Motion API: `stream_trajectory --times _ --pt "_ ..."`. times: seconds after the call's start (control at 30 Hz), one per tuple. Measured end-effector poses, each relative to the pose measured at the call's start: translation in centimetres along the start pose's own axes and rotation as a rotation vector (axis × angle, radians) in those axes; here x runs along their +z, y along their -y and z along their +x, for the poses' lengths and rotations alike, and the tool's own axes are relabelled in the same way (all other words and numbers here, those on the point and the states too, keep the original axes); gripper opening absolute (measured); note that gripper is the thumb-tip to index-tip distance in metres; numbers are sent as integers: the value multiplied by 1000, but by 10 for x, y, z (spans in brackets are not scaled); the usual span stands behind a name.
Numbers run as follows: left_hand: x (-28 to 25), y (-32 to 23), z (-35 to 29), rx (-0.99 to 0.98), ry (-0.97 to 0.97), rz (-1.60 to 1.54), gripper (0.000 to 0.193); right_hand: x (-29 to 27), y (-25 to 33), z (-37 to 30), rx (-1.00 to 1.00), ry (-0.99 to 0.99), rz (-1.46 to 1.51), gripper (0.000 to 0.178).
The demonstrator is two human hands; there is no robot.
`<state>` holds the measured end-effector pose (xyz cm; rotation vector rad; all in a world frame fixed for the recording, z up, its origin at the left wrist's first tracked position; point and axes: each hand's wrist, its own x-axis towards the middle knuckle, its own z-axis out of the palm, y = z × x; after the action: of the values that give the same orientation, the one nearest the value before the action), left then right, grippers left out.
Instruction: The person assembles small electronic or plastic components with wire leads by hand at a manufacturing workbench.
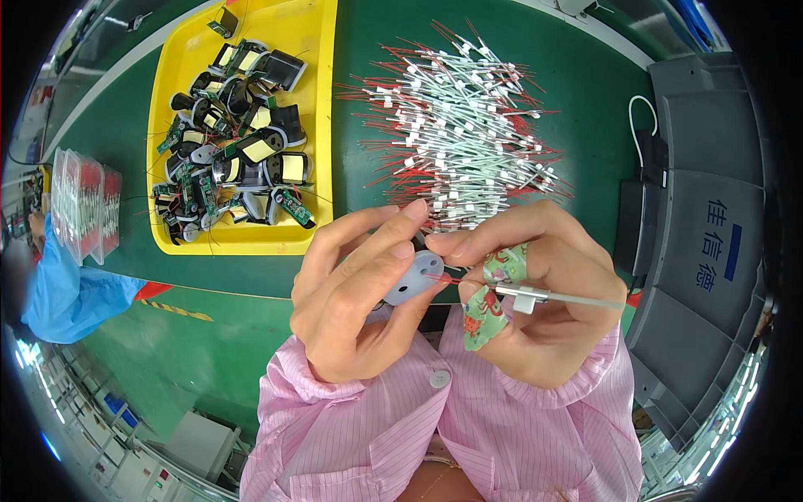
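Head view, mid-frame: the left hand (347, 297) pinches a pale grey round cap (413, 279), and the right hand (556, 293), green tape (507, 264) on two digits, grips a white-sleeved lead (525, 299) whose red wires (452, 280) reach over the cap; whether they enter a hole cannot be told. A pile of similar leads (468, 125) lies at upper centre, a yellow tray (321, 50) of black assemblies (283, 71) at upper left.

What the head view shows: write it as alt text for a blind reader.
A person's left hand holds a pale round part with holes, while the right hand holds a slim white-tabbed stem whose red wires reach that part. Beyond, on a green table, sit a yellow tray of black parts and a pile of similar stems.
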<state>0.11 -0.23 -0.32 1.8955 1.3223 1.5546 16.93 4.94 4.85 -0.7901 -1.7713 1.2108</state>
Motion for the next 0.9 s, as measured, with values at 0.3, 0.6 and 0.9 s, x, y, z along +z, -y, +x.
stream_trajectory --times 0.3,0.6,0.9 --pt "-1 2 0 -13 -1 -36 58 2 1 0 22 -16 -16 9" --pt "-1 1 1 -15 2 -47 57 1 -1 0 -16 1 -35 10" --pt "-1 1 1 9 5 -3 57 0 3 4 91 -4 -21 9"
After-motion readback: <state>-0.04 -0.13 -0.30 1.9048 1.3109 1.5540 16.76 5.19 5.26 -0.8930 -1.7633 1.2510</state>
